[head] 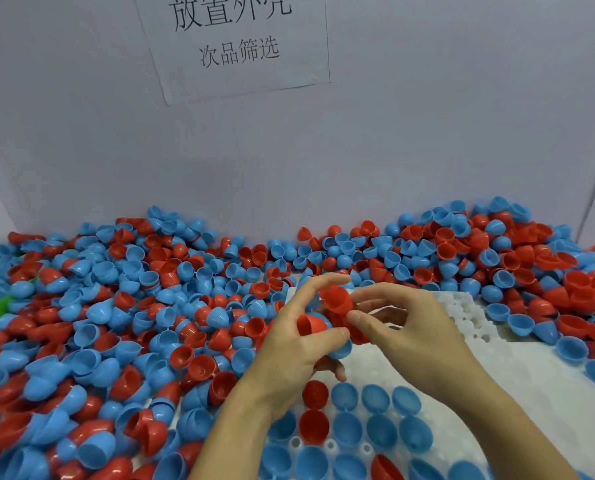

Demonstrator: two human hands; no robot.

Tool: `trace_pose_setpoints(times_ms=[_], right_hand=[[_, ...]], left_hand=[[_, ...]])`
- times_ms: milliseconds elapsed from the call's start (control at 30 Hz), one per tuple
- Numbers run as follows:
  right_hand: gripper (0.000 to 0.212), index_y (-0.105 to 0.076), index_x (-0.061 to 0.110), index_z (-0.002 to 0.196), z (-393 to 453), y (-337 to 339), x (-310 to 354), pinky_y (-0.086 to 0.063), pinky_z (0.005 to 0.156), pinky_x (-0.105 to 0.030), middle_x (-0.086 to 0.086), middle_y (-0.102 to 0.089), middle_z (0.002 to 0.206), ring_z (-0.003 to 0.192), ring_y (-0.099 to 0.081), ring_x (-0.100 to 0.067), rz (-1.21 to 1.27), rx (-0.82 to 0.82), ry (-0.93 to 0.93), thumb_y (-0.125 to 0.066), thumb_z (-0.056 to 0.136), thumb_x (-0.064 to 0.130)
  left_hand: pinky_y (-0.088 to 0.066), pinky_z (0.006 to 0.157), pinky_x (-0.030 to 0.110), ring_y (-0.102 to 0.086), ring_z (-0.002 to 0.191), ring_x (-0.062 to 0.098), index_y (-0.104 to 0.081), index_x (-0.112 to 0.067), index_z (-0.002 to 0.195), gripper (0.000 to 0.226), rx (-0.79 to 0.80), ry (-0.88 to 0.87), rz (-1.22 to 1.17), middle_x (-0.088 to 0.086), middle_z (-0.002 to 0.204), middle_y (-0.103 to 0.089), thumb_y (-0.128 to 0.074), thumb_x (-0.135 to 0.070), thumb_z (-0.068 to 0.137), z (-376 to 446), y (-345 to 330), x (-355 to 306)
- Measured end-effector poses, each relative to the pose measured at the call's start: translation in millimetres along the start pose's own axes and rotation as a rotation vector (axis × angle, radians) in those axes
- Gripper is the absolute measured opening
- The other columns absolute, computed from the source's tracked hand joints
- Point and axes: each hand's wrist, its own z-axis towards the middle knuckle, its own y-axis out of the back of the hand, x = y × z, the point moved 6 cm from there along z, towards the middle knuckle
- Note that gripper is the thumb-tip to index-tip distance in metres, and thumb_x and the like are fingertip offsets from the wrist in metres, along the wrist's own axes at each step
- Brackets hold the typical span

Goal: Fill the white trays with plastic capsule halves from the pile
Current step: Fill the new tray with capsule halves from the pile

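While both hands (pixel 351 327) pinch red capsule halves (pixel 337 299); wall sign (pixel 233 43): 放置外壳 | 次品筛选

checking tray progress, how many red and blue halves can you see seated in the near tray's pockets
red halves: 3
blue halves: 12
total: 15 in view in the white tray; the arms may hide more

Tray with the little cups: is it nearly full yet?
Not yet. The near rows of the tray already hold blue and red cups. The left hand and right hand are pulling apart stuck red cups. The far part of the tray has no cups in it, and a big pile waits.
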Motion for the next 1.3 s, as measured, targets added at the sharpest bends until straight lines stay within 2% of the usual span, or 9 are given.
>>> trace_pose_setpoints(times_ms=[367, 500, 633, 767, 833, 933, 1000, 1100, 1300], right_hand=[[0.012, -0.071, 0.039, 0.093, -4.6, -3.9, 9.9, -0.047, 0.071, -0.007, 0.023, -0.070, 0.088, 0.088, -0.064, 0.004, -0.101, -0.101, 0.069, -0.076, 0.082, 0.036], [0.009, -0.072, 0.035, 0.092, -2.4, 6.7, 9.3, -0.052, 0.069, -0.010, 0.022, -0.073, 0.087, 0.086, -0.068, 0.003, 0.148, -0.205, 0.029, -0.071, 0.083, 0.035], [0.028, -0.068, 0.022, 0.109, -4.9, 41.8, -9.7, -0.056, 0.076, -0.024, 0.013, -0.075, 0.088, 0.088, -0.072, -0.006, 0.510, -0.565, -0.115, -0.068, 0.085, 0.037], [0.034, -0.058, 0.013, 0.125, -24.3, 81.1, -17.6, -0.055, 0.077, -0.015, 0.007, -0.072, 0.091, 0.090, -0.072, -0.006, 0.651, -1.111, -0.126, -0.065, 0.096, 0.028], [0.032, -0.057, 0.020, 0.124, -19.7, 76.1, -3.9, -0.056, 0.082, -0.018, 0.007, -0.070, 0.107, 0.099, -0.069, -0.005, 0.466, -0.982, -0.064, -0.063, 0.096, 0.032], [0.055, -0.047, 0.040, 0.140, -0.8, 8.8, 31.2, -0.048, 0.092, -0.008, 0.028, -0.057, 0.130, 0.115, -0.055, 0.013, 0.207, -0.200, 0.092, -0.063, 0.087, 0.036], [0.056, -0.045, 0.046, 0.140, -5.0, -24.7, 38.4, -0.049, 0.093, -0.010, 0.030, -0.056, 0.132, 0.120, -0.052, 0.014, 0.170, 0.093, 0.137, -0.065, 0.092, 0.025], [0.036, -0.072, 0.037, 0.110, -6.7, -13.3, 35.5, -0.055, 0.089, -0.020, 0.025, -0.073, 0.103, 0.102, -0.066, 0.005, 0.022, -0.009, 0.193, -0.060, 0.096, 0.006], [0.030, -0.073, 0.042, 0.090, -4.4, -10.1, 14.5, -0.052, 0.072, -0.011, 0.026, -0.070, 0.091, 0.087, -0.067, 0.002, -0.041, -0.008, 0.087, -0.067, 0.091, 0.012]], left_hand=[[-0.053, 0.058, 0.029, -0.066, 0.074, 0.011, -0.067, -0.036, 0.121, 0.048, -0.018, -0.010, 0.114, -0.005, 0.099, -0.070, -0.063, -0.003, 0.086, -0.4, 0.4, -0.6], [-0.052, 0.057, 0.028, -0.068, 0.086, 0.018, -0.069, -0.037, 0.117, 0.050, -0.118, -0.013, 0.052, 0.001, 0.107, -0.071, -0.063, 0.001, 0.085, 1.5, 7.0, -0.5], [-0.051, 0.054, 0.027, -0.069, 0.085, 0.017, -0.074, -0.034, 0.105, 0.042, -0.232, -0.002, -0.035, 0.001, 0.106, -0.072, -0.069, -0.010, 0.071, 2.1, 14.2, -0.5], [-0.052, 0.056, 0.028, -0.070, 0.087, 0.018, -0.074, -0.033, 0.104, 0.042, -0.240, 0.006, -0.023, -0.001, 0.105, -0.072, -0.067, 0.005, 0.086, 2.1, 16.5, 0.2], [-0.051, 0.056, 0.027, -0.068, 0.087, 0.019, -0.074, -0.033, 0.104, 0.046, -0.229, 0.014, -0.013, 0.002, 0.108, -0.071, -0.063, 0.008, 0.088, 2.2, 15.8, 1.6], [-0.050, 0.055, 0.027, -0.067, 0.080, 0.018, -0.073, -0.031, 0.105, 0.046, -0.194, 0.029, -0.007, 0.009, 0.106, -0.070, -0.060, 0.010, 0.089, 3.0, 11.1, 3.5], [-0.049, 0.053, 0.026, -0.065, 0.070, 0.014, -0.071, -0.029, 0.105, 0.043, -0.161, 0.033, -0.008, 0.012, 0.097, -0.070, -0.060, 0.009, 0.090, 3.4, 8.8, 4.0], [-0.050, 0.055, 0.027, -0.064, 0.074, 0.015, -0.073, -0.032, 0.100, 0.036, -0.154, 0.032, 0.013, 0.006, 0.096, -0.070, -0.066, -0.002, 0.081, 3.4, 7.8, 4.2], [-0.050, 0.054, 0.028, -0.062, 0.071, 0.014, -0.067, -0.030, 0.110, 0.040, -0.119, 0.037, 0.029, 0.005, 0.089, -0.067, -0.060, -0.001, 0.083, 0.7, 6.8, 4.5]])
